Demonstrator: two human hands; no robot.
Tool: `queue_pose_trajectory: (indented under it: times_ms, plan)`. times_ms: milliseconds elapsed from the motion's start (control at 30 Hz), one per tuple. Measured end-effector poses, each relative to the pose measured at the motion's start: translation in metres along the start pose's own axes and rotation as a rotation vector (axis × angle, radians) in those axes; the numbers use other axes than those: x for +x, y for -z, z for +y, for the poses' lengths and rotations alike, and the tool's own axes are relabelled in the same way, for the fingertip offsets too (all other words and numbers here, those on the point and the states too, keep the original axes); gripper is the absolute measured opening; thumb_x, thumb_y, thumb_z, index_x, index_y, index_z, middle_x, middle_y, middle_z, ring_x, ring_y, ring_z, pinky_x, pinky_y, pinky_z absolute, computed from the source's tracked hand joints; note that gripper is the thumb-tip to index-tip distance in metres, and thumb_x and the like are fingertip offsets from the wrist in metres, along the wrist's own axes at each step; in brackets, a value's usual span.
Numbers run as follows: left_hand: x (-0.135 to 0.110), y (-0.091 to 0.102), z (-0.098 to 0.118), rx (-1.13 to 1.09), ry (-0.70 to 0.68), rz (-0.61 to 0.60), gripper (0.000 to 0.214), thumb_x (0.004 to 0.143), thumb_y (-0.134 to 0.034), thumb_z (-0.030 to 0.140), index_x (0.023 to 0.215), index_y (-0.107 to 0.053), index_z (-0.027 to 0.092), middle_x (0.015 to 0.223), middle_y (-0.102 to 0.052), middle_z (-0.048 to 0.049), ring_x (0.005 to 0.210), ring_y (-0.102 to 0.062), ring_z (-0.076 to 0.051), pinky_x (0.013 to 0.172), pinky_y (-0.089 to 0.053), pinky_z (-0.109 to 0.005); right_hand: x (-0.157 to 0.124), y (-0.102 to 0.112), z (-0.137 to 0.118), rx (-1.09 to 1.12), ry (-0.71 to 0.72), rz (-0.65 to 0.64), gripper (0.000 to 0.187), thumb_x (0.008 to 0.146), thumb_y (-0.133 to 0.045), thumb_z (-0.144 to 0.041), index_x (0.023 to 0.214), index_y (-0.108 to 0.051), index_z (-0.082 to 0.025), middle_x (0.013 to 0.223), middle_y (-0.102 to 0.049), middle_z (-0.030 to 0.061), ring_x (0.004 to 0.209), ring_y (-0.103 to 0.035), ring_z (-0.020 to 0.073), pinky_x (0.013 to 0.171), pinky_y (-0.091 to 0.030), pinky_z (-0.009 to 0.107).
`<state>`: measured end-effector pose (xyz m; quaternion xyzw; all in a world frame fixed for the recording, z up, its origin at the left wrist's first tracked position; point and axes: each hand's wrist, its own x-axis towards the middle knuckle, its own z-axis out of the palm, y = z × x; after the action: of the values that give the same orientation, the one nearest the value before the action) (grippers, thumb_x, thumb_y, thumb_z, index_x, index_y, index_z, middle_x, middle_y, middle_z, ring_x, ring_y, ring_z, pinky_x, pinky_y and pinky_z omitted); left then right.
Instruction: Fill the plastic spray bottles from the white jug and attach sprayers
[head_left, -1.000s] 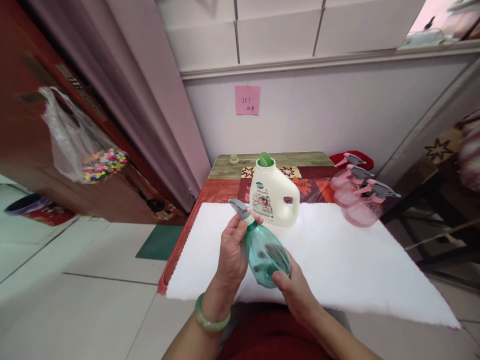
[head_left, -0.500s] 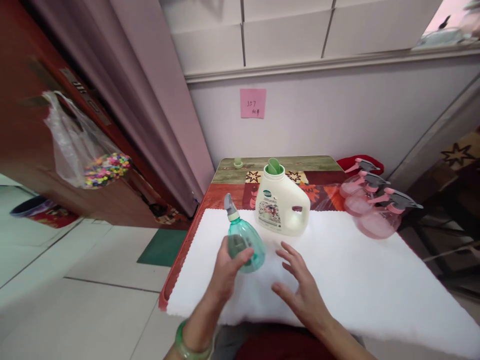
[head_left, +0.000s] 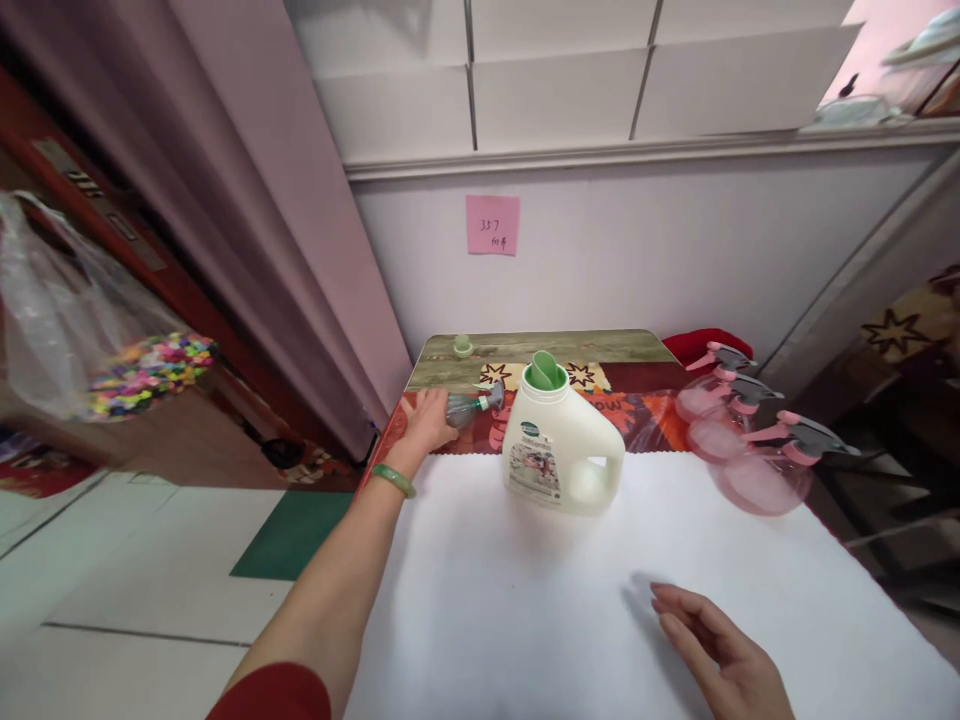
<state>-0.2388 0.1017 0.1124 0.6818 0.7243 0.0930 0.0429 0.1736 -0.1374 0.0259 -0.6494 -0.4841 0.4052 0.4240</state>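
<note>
My left hand (head_left: 429, 422) is wrapped round a teal spray bottle (head_left: 462, 408) at the table's left side. The bottle lies tilted on its side, its grey spray head (head_left: 495, 396) pointing right; my fingers hide its base. Just right of it stands a cream detergent jug (head_left: 566, 450) with its green spout (head_left: 546, 371) uncovered. My right hand (head_left: 716, 645) hovers over the white cloth at the lower right, fingers slightly curled and apart from the thumb, with nothing in it.
Several pink spray bottles (head_left: 769, 465) stand at the right edge of the white cloth (head_left: 525, 600). A light green cap (head_left: 463, 346) sits at the back left. A plastic bag with colourful pieces (head_left: 154, 375) hangs at the left. A wall with a pink note (head_left: 493, 225) rises behind.
My left hand has carried the spray bottle from over the cloth to the table's back left, tipping it sideways. My right hand has moved right and towards me.
</note>
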Motion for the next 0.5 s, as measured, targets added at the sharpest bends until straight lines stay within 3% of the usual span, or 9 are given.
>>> queue_pose_trajectory:
  times_ms: [167,300,433,500]
  plan:
    - [0.029,-0.008,-0.003,0.096,-0.042,-0.019,0.075,0.067,-0.071,0.011,0.139,-0.050,0.019,0.147,-0.055,-0.0184,0.145,-0.033,-0.041,0.116,-0.005,-0.071,0.015,0.018,0.004,-0.052,-0.030,0.082,0.050,0.067,-0.079,-0.065,0.099,-0.080,-0.026,0.109,-0.081,0.0083,0.103,-0.076,0.0345,0.087,-0.066,0.039]
    - [0.038,-0.009,-0.009,0.145,-0.038,-0.027,0.087,0.071,-0.074,0.013,0.151,-0.042,0.023,0.162,-0.041,-0.0187,0.152,-0.024,-0.042,0.117,-0.002,-0.072,0.026,0.032,0.003,-0.078,-0.032,0.146,0.058,0.063,-0.082,-0.066,0.104,-0.078,-0.026,0.108,-0.080,0.0105,0.102,-0.076,0.0370,0.089,-0.065,0.044]
    - [0.028,0.001,0.000,0.167,-0.049,-0.022,0.106,0.070,-0.083,0.023,0.160,-0.028,0.019,0.169,-0.018,-0.0282,0.154,-0.013,-0.050,0.112,-0.003,-0.080,0.049,0.047,-0.008,0.005,0.051,0.341,0.062,0.072,-0.079,-0.061,0.120,-0.068,-0.023,0.120,-0.074,0.0138,0.109,-0.072,0.0347,0.102,-0.055,0.053]
    - [0.012,0.008,0.008,0.150,-0.047,0.090,0.095,0.080,-0.076,0.032,0.160,-0.026,0.018,0.170,-0.014,-0.0280,0.154,-0.012,-0.050,0.110,-0.008,-0.081,0.069,0.058,-0.010,0.126,0.142,0.524,0.071,0.074,-0.078,-0.057,0.131,-0.057,-0.021,0.132,-0.066,0.0170,0.118,-0.067,0.0335,0.103,-0.053,0.054]
